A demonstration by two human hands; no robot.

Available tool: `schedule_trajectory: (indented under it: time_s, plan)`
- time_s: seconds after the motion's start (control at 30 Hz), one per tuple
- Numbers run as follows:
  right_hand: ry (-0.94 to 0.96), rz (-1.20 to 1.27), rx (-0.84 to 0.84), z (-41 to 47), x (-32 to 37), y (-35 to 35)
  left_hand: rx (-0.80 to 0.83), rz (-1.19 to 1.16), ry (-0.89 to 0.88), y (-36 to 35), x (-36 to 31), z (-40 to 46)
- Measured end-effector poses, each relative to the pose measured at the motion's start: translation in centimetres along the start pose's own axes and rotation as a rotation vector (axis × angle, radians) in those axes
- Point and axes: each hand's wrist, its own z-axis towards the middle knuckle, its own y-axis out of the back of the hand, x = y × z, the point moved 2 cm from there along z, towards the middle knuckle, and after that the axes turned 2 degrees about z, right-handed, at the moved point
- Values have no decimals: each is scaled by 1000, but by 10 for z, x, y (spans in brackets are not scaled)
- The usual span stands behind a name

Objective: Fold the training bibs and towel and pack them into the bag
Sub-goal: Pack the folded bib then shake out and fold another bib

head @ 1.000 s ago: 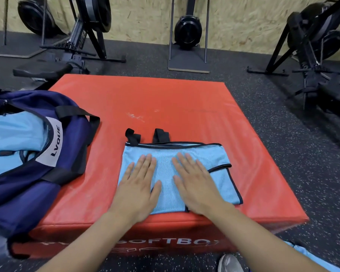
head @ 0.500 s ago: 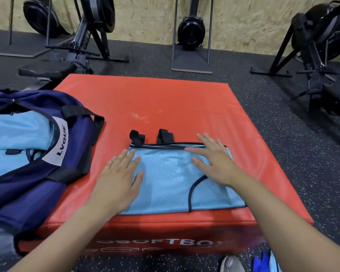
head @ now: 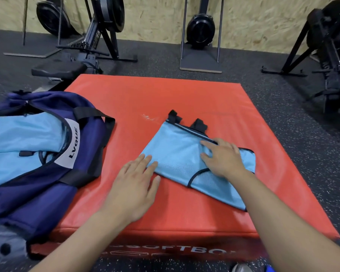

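A folded light-blue training bib (head: 177, 154) with black trim and two black straps lies slanted on the red soft box (head: 165, 95). My right hand (head: 222, 158) lies flat on the bib's right half, fingers spread and pointing left. My left hand (head: 135, 179) rests flat on the box with its fingertips touching the bib's left corner. The navy bag (head: 82, 154) lies open at the left, with light-blue fabric (head: 22, 142) inside it.
Rowing machines (head: 98, 32) and their stands (head: 200, 36) line the far wall on the dark rubber floor. Another machine (head: 326, 46) stands at the right. A bit of blue cloth (head: 268, 268) and a shoe (head: 240, 268) show at the bottom edge.
The bib has been turned clockwise and pushed right, away from the front edge. My right hand has slid along with it; my left hand now touches only its left corner.
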Motion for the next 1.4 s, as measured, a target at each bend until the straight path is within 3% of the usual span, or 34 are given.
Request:
schedule_trajectory:
  time_s: [0.17, 0.33, 0.57, 0.7, 1.0, 1.4]
  plan:
    - [-136, -80, 24, -16, -29, 12, 20, 40, -76, -5, -14, -7]
    - [-156, -138, 79, -46, -47, 24, -14, 77, -156, -5, -25, -13]
    - [-69, -119, 153, -94, -69, 26, 77, -118, -485, -3, -60, -40]
    - [26, -54, 136, -113, -82, 24, 73, -55, -583, -14, -89, -52]
    - [300, 235, 155, -163, -139, 30, 4, -98, -551, -24, -77, -54]
    - [598, 124, 100, -196, -141, 24, 27, -121, -439, -4, -9, -72]
